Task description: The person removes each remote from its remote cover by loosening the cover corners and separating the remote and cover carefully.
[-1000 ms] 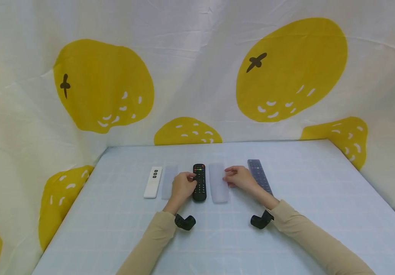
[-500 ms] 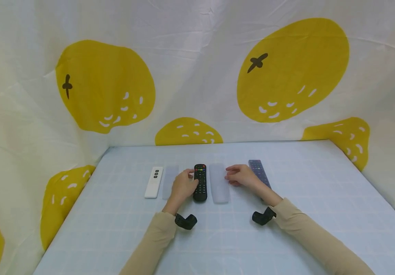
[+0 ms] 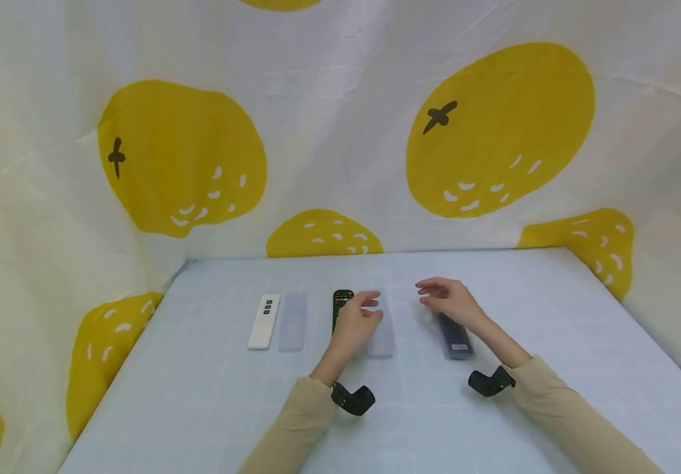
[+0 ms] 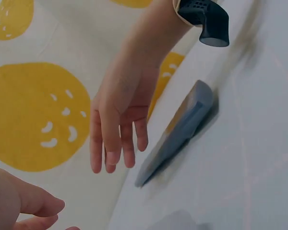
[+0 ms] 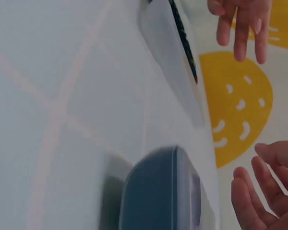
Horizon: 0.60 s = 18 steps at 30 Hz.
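My left hand (image 3: 356, 322) hovers with loosely bent fingers over a black remote control (image 3: 343, 299) and a translucent remote-sized cover (image 3: 381, 339). Much of both is hidden by it in the head view. To the right, my right hand (image 3: 451, 301) hangs above a dark blue-grey remote control (image 3: 456, 339), covering its far end. Nothing is in either hand. In the left wrist view this remote (image 4: 180, 127) lies below the relaxed right hand (image 4: 127, 108), with a gap between. The right wrist view has its near end (image 5: 151, 196) large beside my fingers (image 5: 249, 201).
A white remote control (image 3: 264, 322) with a few dark buttons lies at the left of the row, beside a second translucent cover (image 3: 293, 321). All rest on a pale blue checked tablecloth (image 3: 198, 395). Behind rises a white curtain (image 3: 328, 151) printed with yellow fruit.
My left hand has left the black remote's left side and moved right, across it. My right hand has moved right, away from the translucent cover, to above the blue-grey remote.
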Motion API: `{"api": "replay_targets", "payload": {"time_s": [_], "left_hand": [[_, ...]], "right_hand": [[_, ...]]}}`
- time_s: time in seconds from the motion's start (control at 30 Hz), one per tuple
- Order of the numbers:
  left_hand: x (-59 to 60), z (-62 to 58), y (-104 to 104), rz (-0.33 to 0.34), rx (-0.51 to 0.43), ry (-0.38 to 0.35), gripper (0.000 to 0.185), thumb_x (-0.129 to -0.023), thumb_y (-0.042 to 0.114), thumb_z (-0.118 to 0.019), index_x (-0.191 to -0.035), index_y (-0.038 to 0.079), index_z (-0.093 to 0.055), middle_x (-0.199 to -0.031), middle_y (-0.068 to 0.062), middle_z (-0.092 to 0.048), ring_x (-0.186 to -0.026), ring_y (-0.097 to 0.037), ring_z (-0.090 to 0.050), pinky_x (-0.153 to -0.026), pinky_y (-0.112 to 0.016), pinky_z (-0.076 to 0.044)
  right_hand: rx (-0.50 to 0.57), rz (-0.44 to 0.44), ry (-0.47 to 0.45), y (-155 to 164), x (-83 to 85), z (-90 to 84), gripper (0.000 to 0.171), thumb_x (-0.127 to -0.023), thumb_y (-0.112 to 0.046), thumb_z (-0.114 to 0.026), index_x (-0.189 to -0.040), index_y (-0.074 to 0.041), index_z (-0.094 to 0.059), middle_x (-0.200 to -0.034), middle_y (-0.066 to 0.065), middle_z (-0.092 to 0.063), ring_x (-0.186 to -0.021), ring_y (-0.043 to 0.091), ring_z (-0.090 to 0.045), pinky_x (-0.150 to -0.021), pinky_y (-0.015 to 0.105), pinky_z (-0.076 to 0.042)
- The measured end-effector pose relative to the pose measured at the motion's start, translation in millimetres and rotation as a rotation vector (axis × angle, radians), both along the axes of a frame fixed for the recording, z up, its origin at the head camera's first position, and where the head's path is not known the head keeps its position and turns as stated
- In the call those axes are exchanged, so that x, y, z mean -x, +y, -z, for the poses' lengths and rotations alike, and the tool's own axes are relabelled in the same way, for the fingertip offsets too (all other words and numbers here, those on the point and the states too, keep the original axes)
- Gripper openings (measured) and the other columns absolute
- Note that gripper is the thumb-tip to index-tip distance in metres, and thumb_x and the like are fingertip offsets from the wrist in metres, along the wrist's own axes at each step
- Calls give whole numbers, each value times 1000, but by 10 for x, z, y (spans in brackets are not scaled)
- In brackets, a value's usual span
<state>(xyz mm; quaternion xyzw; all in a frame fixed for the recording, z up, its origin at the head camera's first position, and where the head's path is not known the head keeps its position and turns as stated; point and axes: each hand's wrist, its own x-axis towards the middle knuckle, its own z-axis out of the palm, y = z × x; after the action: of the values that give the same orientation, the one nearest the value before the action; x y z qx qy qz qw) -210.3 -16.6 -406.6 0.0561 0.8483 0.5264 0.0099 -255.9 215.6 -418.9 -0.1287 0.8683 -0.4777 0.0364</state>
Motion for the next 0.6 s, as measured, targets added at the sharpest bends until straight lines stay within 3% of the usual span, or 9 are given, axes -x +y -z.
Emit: {"api": "replay_targets", "payload": {"time_s": [0.17,0.33,0.6], "left_hand": [[10,16,293,28,-29,-46,36,-90,12,-63,-126,11,-60,-116,-10,-66,-96,-19,-65,-76,-27,-54],[48,95,580,78,-81,-103,40,-88,11,-65,-127,5,-59,-115,-13,-67,-95,-21,-67,-73,-24,-54],[81,152,913,147,-22,-330,50,-88,13,-67,-134,6,-51,-125,-15,-61,-80,-21,-69,-71,-29,-56]], "right_hand": [[-34,66,87,291,-66,-6,39,-89,-12,-67,-125,1,-59,-120,23,-64,-100,34,-63,-67,22,-55],[-103,135,104,548,-149,-27,41,-89,-11,-67,-127,1,-57,-118,25,-64,-99,37,-63,-67,19,-53],[-88,179,-67,763,-202,51,53,-92,-15,-62,-138,3,-44,-126,31,-57,-98,31,-66,-69,26,-57]]}}
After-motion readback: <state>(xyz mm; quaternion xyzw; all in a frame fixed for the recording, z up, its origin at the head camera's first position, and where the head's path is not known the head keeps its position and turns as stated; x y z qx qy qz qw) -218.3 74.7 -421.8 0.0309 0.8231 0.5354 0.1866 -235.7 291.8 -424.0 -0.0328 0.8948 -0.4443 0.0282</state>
